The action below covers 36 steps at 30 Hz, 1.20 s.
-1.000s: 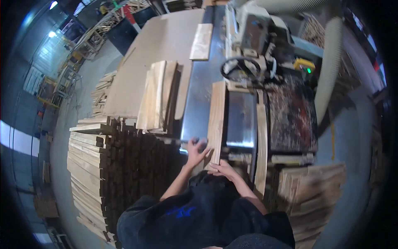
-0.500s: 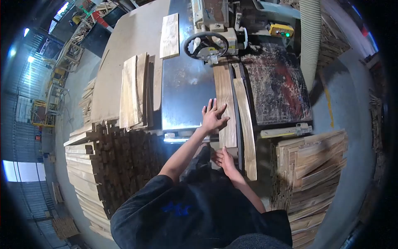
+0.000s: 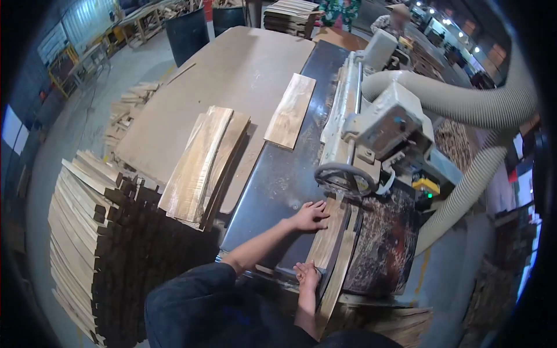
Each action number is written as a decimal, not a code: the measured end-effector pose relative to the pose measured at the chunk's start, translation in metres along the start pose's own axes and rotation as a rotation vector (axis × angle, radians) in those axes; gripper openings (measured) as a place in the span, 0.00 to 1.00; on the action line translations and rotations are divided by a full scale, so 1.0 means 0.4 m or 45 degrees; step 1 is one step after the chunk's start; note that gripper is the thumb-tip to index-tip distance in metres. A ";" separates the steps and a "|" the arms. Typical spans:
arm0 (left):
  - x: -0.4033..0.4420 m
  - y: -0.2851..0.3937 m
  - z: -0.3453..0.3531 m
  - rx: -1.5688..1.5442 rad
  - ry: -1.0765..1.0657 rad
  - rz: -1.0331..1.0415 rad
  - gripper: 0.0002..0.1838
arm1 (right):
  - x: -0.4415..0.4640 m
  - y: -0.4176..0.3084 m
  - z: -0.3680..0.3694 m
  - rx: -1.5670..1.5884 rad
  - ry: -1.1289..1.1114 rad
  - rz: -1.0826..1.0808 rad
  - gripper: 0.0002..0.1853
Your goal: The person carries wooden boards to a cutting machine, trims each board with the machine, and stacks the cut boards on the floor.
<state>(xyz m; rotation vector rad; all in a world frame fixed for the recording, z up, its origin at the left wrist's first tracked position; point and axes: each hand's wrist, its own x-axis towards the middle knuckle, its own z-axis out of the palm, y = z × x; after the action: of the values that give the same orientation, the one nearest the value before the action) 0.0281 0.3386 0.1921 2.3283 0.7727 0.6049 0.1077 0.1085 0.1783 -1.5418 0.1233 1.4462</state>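
One broad tan panel [image 3: 232,64] takes up the upper left, beside a long, shiny metal saw table [image 3: 278,185]. Below the panel rises a tall stack of wooden strips [image 3: 75,232], their pale sides and dark ends showing. A woodworking machine [image 3: 389,116] stands over the table, with a ribbed, cream-coloured hose [image 3: 481,107] curving away to the right. Next to the near part of the table is a dark side surface [image 3: 380,249], strewn with sawdust and chips.

Several planks lie in a small, uneven pile [image 3: 203,168] at the panel's near edge. A wooden board [image 3: 328,235] lies lengthwise on the saw table, its far end at the machine, and a narrow strip [image 3: 337,278] runs along its right side. Farther up the table lies a shorter loose board [image 3: 291,110].

The left hand [image 3: 310,216] is flat and unclenched, fingers spread, with the fingertips on the board. The right hand [image 3: 307,275] is at the board's near end, fingers bent; whether they grip it cannot be told. A handwheel [image 3: 345,178] and a yellow control box [image 3: 426,185] with a green light are smaller.
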 end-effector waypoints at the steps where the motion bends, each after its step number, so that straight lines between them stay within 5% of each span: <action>1: 0.010 -0.023 -0.063 -0.367 0.048 -0.107 0.23 | 0.004 -0.018 0.011 -0.053 0.084 -0.040 0.21; 2: 0.022 -0.053 -0.131 -0.740 0.082 -0.198 0.18 | 0.013 -0.037 0.021 -0.063 0.107 -0.052 0.21; 3: 0.048 -0.094 -0.158 -0.539 0.625 -0.061 0.07 | 0.019 -0.053 0.028 -0.020 0.068 -0.033 0.21; 4: 0.077 -0.171 -0.236 -0.277 0.642 -0.186 0.04 | 0.031 -0.063 0.025 0.031 0.035 -0.016 0.21; 5: 0.122 -0.231 -0.292 -0.097 1.186 -0.016 0.04 | 0.048 -0.074 0.023 0.055 0.017 -0.005 0.20; 7: 0.193 -0.419 -0.367 0.377 1.354 -0.342 0.16 | 0.056 -0.100 0.058 0.075 0.084 -0.029 0.19; 8: 0.217 -0.491 -0.421 0.472 1.156 -0.584 0.37 | 0.060 -0.114 0.080 0.077 0.102 -0.041 0.19; 10: 0.250 -0.574 -0.491 0.432 0.952 -0.581 0.55 | 0.082 -0.143 0.106 0.101 0.134 -0.050 0.19; 13: 0.254 -0.663 -0.458 0.418 0.525 -0.695 0.65 | 0.117 -0.178 0.123 0.114 0.111 -0.052 0.19; 18: 0.150 -0.490 -0.397 0.273 0.432 -0.807 0.55 | 0.201 -0.248 0.134 0.138 -0.103 -0.041 0.16; 23: -0.116 -0.271 -0.288 0.451 0.451 -0.583 0.55 | 0.264 -0.295 0.186 0.114 -0.245 -0.154 0.18; 26: -0.304 -0.137 -0.243 0.410 0.264 -0.398 0.58 | 0.256 -0.256 0.251 -0.142 -0.011 -0.461 0.18; 29: -0.453 -0.008 -0.198 0.372 0.107 -0.298 0.59 | 0.218 -0.160 0.253 -0.628 -0.029 -1.269 0.19; 30: -0.489 0.028 -0.180 0.358 0.058 -0.285 0.58 | 0.178 -0.120 0.247 -0.627 -0.087 -1.219 0.19; 32: -0.547 0.087 -0.140 0.358 0.060 -0.278 0.58 | 0.068 -0.047 0.188 -1.306 0.093 -1.671 0.18; 36: -0.663 0.185 -0.067 -0.001 0.232 -0.526 0.65 | -0.097 0.109 0.057 -1.177 0.067 -1.491 0.18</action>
<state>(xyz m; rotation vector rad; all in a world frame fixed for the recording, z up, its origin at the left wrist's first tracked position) -0.1523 0.1290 0.2008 2.0427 1.2935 0.6318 0.0522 0.0817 0.1895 -1.7972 -1.3593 0.4589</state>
